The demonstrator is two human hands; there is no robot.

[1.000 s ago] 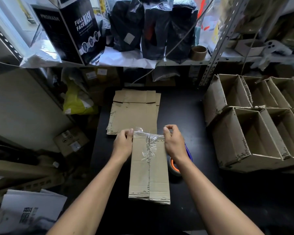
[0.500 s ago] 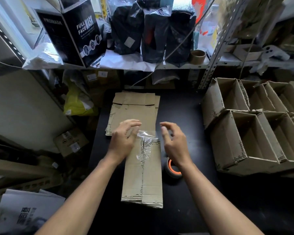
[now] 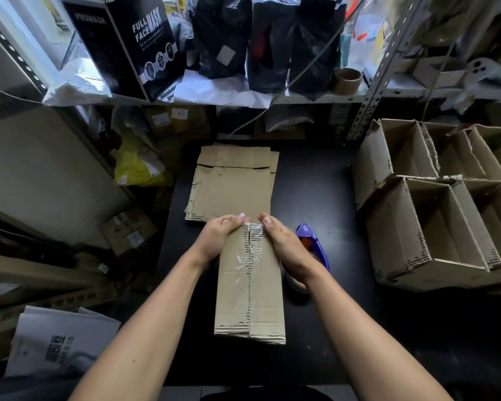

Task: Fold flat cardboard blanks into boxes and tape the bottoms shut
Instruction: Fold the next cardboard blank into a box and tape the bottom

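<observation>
- A folded brown corrugated cardboard box (image 3: 249, 287) lies lengthwise at the near centre of the black table (image 3: 315, 183), with its seam running away from the viewer.
- A strip of clear, wrinkled packing tape (image 3: 253, 247) covers the far half of the seam and wraps over the far edge of the box.
- The left hand (image 3: 219, 237) is clamped on the far left corner of the box, fingers curled over the taped edge.
- The right hand (image 3: 284, 244) is clamped on the far right corner, fingertips on the tape.
- A purple tape dispenser with an orange-cored roll (image 3: 313, 253) sits on the table just right of the right wrist.
- A stack of flat brown cardboard blanks (image 3: 232, 183) lies on the table just beyond the hands.
- Open assembled cardboard boxes (image 3: 434, 221) stand grouped at the right side of the table.
</observation>
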